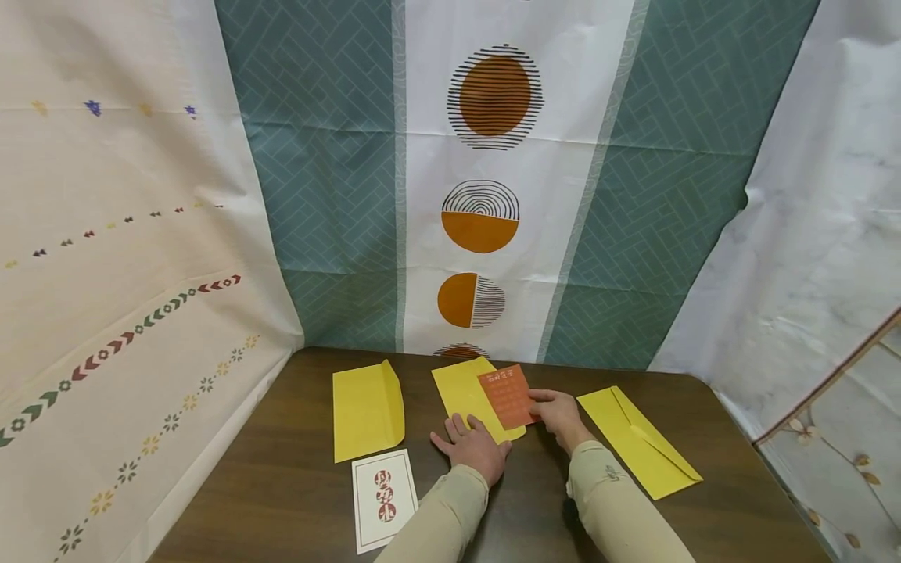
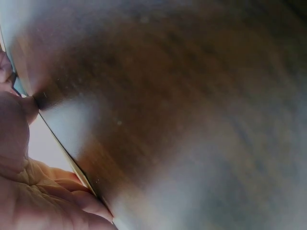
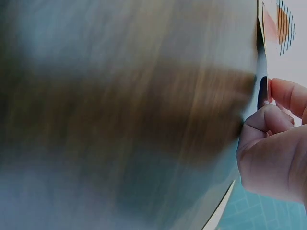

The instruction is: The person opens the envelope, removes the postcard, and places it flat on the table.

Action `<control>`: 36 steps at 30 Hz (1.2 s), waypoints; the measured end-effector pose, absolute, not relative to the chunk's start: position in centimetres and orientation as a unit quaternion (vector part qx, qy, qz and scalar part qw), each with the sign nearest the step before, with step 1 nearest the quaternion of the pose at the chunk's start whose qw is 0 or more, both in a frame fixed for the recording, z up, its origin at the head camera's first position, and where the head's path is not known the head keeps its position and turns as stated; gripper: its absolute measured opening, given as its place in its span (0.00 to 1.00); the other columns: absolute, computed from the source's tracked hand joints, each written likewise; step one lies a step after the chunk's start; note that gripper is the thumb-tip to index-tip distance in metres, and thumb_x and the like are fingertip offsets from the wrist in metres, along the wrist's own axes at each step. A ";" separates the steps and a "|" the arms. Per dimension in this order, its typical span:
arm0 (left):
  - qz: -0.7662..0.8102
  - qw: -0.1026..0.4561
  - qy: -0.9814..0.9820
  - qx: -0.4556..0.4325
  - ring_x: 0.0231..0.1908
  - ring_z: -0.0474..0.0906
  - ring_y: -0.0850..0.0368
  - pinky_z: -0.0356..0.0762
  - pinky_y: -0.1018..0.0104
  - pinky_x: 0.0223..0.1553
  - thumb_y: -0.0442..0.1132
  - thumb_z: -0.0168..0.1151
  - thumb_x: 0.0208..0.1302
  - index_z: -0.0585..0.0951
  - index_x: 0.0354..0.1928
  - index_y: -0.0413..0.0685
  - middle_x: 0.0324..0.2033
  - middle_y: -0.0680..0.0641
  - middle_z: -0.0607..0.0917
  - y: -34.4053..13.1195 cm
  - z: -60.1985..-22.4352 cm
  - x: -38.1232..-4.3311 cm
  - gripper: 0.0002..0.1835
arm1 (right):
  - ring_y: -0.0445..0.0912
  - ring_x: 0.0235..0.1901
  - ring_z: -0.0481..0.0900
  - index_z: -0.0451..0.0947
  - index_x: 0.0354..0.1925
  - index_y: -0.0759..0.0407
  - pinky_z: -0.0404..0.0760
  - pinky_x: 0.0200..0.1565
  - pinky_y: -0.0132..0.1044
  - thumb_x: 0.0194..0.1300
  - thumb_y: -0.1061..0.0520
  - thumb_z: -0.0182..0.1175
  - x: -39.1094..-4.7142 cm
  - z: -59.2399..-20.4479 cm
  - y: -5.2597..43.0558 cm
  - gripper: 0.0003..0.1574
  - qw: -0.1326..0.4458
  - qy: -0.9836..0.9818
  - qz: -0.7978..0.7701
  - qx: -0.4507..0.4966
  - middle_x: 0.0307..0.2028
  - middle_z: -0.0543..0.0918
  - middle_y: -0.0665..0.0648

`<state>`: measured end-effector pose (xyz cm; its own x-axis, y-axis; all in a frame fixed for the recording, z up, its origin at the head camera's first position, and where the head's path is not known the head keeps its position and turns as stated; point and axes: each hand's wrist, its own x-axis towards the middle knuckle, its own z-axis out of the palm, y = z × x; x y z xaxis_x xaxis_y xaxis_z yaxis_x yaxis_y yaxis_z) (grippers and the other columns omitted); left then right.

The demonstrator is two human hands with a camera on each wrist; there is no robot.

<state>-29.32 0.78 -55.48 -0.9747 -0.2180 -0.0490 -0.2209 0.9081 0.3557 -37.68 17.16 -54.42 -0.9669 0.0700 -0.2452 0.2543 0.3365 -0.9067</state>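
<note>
A yellow envelope [image 1: 457, 389] lies tilted near the back middle of the dark wooden table. Over its right part is an orange-red card [image 1: 501, 397] with pale writing along the top. My right hand [image 1: 561, 416] pinches that card by its right edge; in the right wrist view, thumb and fingers of the right hand [image 3: 276, 148] meet at the card's edge. With fingers spread, my left hand [image 1: 473, 450] rests on the envelope's lower left edge. The left wrist view shows only part of the left hand [image 2: 38, 201] close to the tabletop.
Another yellow envelope [image 1: 362, 414] lies at the left, with a white card [image 1: 367, 520] bearing red round characters just below it. A third yellow envelope [image 1: 637, 442] lies slanted at the right. Patterned cloths [image 1: 338, 195] hang behind the table [image 1: 281, 469] and at its sides.
</note>
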 end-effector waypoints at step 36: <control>0.138 0.012 0.990 -0.005 0.64 0.76 0.34 0.58 0.26 0.74 0.51 0.69 0.70 0.80 0.65 0.33 0.60 0.32 0.81 -2.7 -53.7 -28.6 0.31 | 0.51 0.41 0.80 0.79 0.70 0.57 0.76 0.40 0.42 0.74 0.58 0.64 -32.0 -53.5 22.8 0.29 0.118 0.845 -0.516 0.079 0.56 0.87 0.62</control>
